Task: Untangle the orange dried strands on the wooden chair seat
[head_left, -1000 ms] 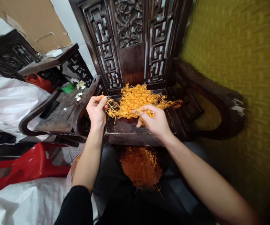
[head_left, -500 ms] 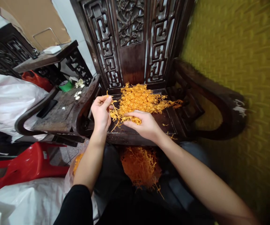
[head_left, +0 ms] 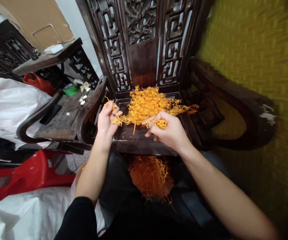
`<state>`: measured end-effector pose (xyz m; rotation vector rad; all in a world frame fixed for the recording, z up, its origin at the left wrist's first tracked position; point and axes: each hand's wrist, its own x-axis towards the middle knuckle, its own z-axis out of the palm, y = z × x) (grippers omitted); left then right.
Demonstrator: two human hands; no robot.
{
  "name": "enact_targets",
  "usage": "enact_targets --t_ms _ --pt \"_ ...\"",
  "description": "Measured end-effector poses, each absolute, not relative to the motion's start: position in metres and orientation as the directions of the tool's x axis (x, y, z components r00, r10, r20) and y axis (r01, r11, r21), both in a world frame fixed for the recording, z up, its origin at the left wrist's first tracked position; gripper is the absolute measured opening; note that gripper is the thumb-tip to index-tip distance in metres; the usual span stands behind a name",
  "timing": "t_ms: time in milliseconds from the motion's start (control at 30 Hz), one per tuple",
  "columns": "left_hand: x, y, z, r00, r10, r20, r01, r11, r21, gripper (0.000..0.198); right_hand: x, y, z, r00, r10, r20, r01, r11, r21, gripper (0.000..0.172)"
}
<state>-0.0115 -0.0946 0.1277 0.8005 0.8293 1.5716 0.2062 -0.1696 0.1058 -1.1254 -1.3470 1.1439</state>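
Nearest the camera, a black sleeve (head_left: 76, 216) is covering the person's left upper arm, and both bare forearms are reaching forward. Below them a darker orange heap (head_left: 150, 176) of thin, wiry threads is lying low between the person's legs; what it rests on cannot be told. Just beyond, the right hand (head_left: 170, 131) has come up and back off the seat since half a second ago, and it is now curling closed around a small clump (head_left: 162, 124) pulled free of the pile. The left hand (head_left: 108, 118) has risen a little too, and it is pinching a few loose strands (head_left: 116, 115) between thumb and fingertips, with one strand dangling down. So a portion is now sitting apart from the bulk, held in the fingers. The pile (head_left: 146, 103) is spreading across the back of the dark, glossy wooden chair seat (head_left: 131, 138). It is bright orange, dry-looking, tangled and branching like fine coral. Behind it the carved chair back (head_left: 141, 40) is rising in fretted, angular lattice. To the left, a red plastic stool (head_left: 28, 175), crinkled white sheeting (head_left: 6, 103) and small white flowers (head_left: 83, 98) on a neighbouring wooden seat are showing. To the right, a yellow woven surface (head_left: 259, 66) is blurring past.
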Motion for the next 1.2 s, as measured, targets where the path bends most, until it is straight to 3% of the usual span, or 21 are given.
enact_targets --t_ms 67,133,200,300,367,433,533,667,867,933,1067,1200 --pt "0.006 -0.103 0.126 -0.076 0.996 0.035 -0.546 -0.071 0.835 0.032 0.203 -0.170 0.107 -0.092 0.991 0.096 0.019 0.098 -0.995 0.007" --pt "0.020 -0.108 0.125 -0.110 0.994 0.031 -0.532 -0.085 0.842 0.031 0.202 -0.171 0.109 -0.140 0.981 0.134 0.049 0.142 -0.989 0.024" --pt "0.032 -0.110 0.123 -0.163 0.986 0.037 -0.508 -0.116 0.853 0.030 0.202 -0.174 0.111 -0.195 0.949 0.246 0.096 0.268 -0.959 0.031" --pt "0.044 -0.109 0.118 -0.245 0.968 0.063 -0.493 -0.180 0.851 0.029 0.202 -0.177 0.112 -0.293 0.839 0.459 0.151 0.515 -0.844 0.021" --pt "0.049 -0.108 0.114 -0.269 0.960 0.074 -0.497 -0.204 0.843 0.029 0.200 -0.178 0.110 -0.343 0.784 0.517 0.216 0.602 -0.769 0.012" --pt "0.054 -0.108 0.113 -0.275 0.959 0.073 -0.516 -0.211 0.830 0.029 0.197 -0.178 0.104 -0.345 0.788 0.510 0.341 0.611 -0.714 0.011" --pt "0.059 -0.110 0.113 -0.298 0.953 0.054 -0.541 -0.215 0.813 0.029 0.193 -0.175 0.094 -0.238 0.820 0.520 0.526 0.559 -0.641 0.030" --pt "0.067 -0.116 0.115 -0.313 0.948 0.056 -0.536 -0.225 0.814 0.028 0.190 -0.168 0.087 -0.066 0.839 0.539 0.590 0.469 -0.657 0.040" --pt "0.076 -0.126 0.115 -0.263 0.958 0.117 -0.491 -0.237 0.839 0.029 0.186 -0.166 0.094 -0.046 0.846 0.532 0.537 0.470 -0.700 0.025" --pt "0.072 -0.127 0.116 -0.230 0.962 0.145 -0.450 -0.237 0.861 0.032 0.189 -0.166 0.098 -0.042 0.865 0.500 0.491 0.453 -0.744 0.028" --pt "0.052 -0.122 0.118 -0.038 0.986 0.165 -0.311 -0.168 0.935 0.040 0.202 -0.164 0.103 -0.077 0.964 0.254 0.235 0.265 -0.935 0.037" --pt "0.035 -0.122 0.120 0.202 0.969 0.145 -0.160 -0.113 0.981 0.071 0.214 -0.159 0.101 -0.140 0.982 0.127 0.001 0.129 -0.992 0.037"
